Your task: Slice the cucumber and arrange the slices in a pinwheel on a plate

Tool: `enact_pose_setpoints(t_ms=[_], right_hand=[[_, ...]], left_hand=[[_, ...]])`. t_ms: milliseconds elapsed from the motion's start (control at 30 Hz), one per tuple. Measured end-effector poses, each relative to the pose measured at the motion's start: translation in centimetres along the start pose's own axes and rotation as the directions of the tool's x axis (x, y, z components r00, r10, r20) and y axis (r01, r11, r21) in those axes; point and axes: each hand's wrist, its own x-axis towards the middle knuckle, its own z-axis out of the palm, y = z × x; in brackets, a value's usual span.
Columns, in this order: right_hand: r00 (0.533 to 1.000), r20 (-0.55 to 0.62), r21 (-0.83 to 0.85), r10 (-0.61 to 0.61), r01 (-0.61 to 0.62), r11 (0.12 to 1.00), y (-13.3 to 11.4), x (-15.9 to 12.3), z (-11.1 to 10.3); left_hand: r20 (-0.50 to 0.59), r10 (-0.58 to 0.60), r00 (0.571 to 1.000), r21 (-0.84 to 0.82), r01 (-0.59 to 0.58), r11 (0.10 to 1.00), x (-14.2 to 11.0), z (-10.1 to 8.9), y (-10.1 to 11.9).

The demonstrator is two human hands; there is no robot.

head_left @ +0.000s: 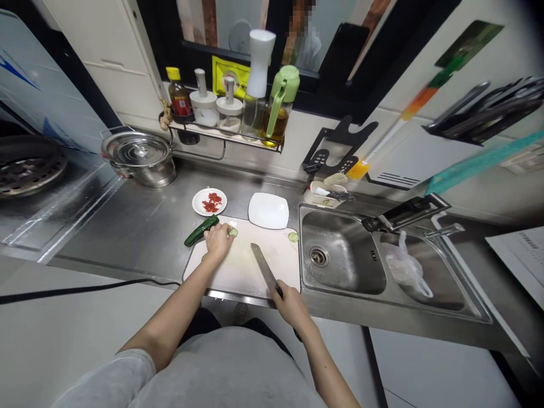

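From here I see the left hand [219,242] curled over the cucumber [202,230] at the board's [280,258] far left corner, while the right hand [291,306] grips the knife [264,268], its blade over the board. The board lies on the steel counter [127,226], just beside the sink [340,258], below a rack [221,131] of bottles by the window.
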Motion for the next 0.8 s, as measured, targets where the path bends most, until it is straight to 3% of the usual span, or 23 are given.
enact_pose_setpoints(t_ms=[167,300,400,533,800], right_hand=[[1.000,0.004,-0.021,0.012,-0.012,1.000,-0.6,-0.4,0.0],[1.000,0.007,-0.035,0.016,-0.016,0.999,-0.8,-0.8,0.0],[1.000,0.016,-0.060,0.010,-0.010,0.998,-0.9,-1.2,-0.1],[0.999,0.054,-0.098,-0.004,0.009,0.995,-1.3,-1.5,-0.2],[0.992,0.120,-0.159,-0.041,0.060,0.985,-2.8,-1.4,0.0]], left_hand=[[0.068,-0.022,0.997,-0.165,0.033,0.986,0.4,-0.4,0.3],[0.236,-0.049,0.971,-0.332,0.127,0.935,-0.9,-0.7,-0.1],[0.297,-0.011,0.955,-0.287,0.100,0.953,-2.8,-0.5,-0.5],[0.264,0.017,0.964,-0.134,0.019,0.991,-4.9,-0.1,-1.1],[0.241,0.056,0.969,-0.084,-0.037,0.996,-5.1,-0.3,-1.6]])
